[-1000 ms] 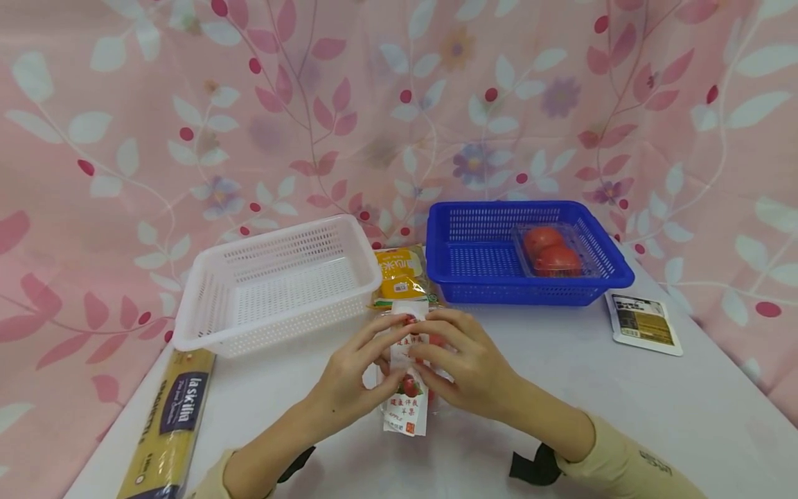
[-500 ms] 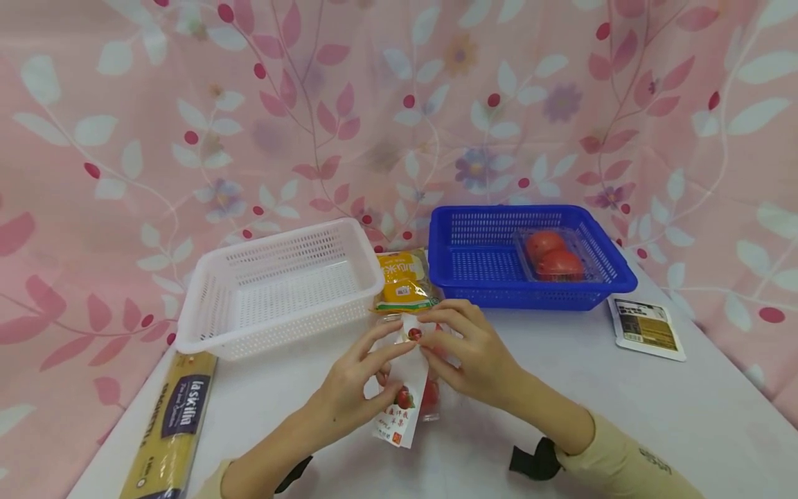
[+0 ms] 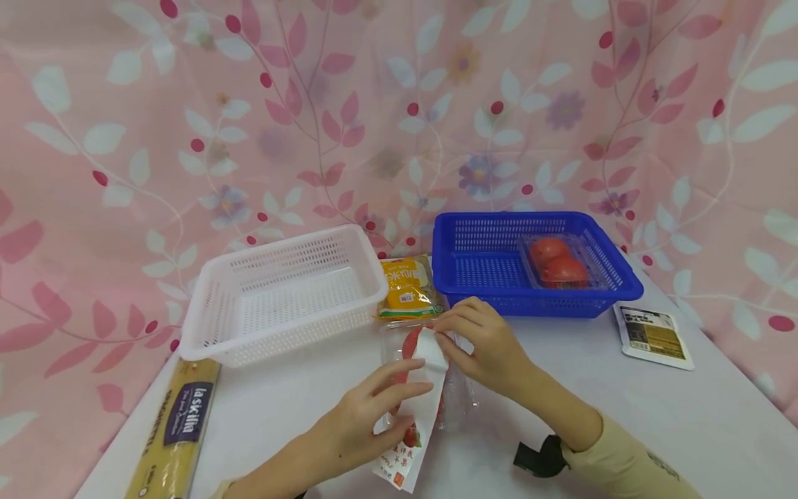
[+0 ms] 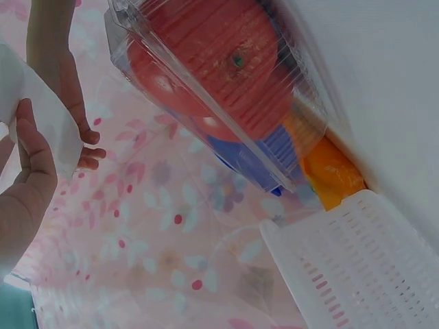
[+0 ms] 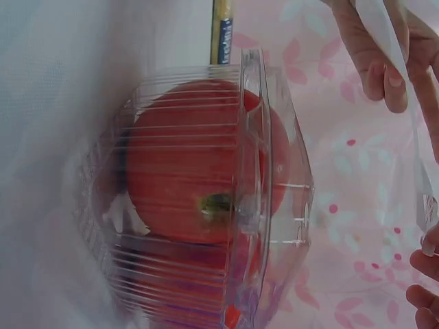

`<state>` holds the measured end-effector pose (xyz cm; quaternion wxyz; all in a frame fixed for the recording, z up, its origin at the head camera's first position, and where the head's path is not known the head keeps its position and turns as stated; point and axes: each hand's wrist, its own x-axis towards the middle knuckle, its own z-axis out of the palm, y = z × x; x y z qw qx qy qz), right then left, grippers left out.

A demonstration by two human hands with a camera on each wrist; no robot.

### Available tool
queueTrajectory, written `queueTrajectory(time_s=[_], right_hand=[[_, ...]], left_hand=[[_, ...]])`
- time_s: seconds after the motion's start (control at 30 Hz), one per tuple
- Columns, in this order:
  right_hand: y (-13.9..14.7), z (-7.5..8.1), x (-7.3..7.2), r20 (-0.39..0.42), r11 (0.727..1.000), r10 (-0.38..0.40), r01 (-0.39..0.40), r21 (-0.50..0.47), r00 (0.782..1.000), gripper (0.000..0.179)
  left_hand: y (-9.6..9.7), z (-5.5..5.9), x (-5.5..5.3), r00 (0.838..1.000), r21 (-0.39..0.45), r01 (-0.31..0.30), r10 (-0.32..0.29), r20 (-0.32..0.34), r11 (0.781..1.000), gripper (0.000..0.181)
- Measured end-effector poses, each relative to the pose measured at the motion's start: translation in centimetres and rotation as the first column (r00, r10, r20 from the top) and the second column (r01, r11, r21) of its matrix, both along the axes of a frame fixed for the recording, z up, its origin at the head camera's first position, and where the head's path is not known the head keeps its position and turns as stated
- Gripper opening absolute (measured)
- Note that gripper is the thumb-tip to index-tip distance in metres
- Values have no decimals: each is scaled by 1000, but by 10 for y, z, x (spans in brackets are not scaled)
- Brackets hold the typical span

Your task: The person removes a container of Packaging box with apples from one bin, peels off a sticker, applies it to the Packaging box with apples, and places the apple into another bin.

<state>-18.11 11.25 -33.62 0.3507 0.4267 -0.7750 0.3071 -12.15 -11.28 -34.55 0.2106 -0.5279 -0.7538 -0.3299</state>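
In the head view a white paper label strip [image 3: 430, 378], printed with apples, slants above a clear plastic box [image 3: 460, 395] of tomatoes on the table. My right hand [image 3: 489, 343] pinches the strip's far end between thumb and fingertips. Lower down, my left hand [image 3: 368, 409] holds the strip, thumb near the printed apple and fingers spread across its face. The left wrist view has the left fingers [image 4: 31, 151] on the paper. From the right wrist, the box [image 5: 254, 171] shows its ribbed side and a large red tomato [image 5: 182, 164] inside.
A white basket [image 3: 280, 346] stands at the back left, a blue basket [image 3: 536, 305] with boxed tomatoes [image 3: 561, 267] at the back right. A yellow packet [image 3: 402, 284] lies between them. Spaghetti [image 3: 177, 430] lies at left, a flat white pouch [image 3: 654, 336] at right.
The strip has come up from its folded position and stretched out towards me. My left hand has moved nearer to me, the right hand slightly right, and more of the tomato box shows.
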Motion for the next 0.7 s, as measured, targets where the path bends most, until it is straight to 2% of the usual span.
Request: queueTrajectory(time_s=[0.17,0.4,0.7], right_hand=[[3,3,-1,27,1000,-18,18,-15,999,9],[9,6,-2,72,998,-46,48,-33,996,10],[12,9,-1,89,997,-64,67,-29,994,10]], left_hand=[[-2,-2,1,999,-16,13,-13,-45,1000,43],[-11,-2,0,1000,-38,2,-3,-22,999,38],[-30,3,-1,995,4,-95,95,-13,995,35]])
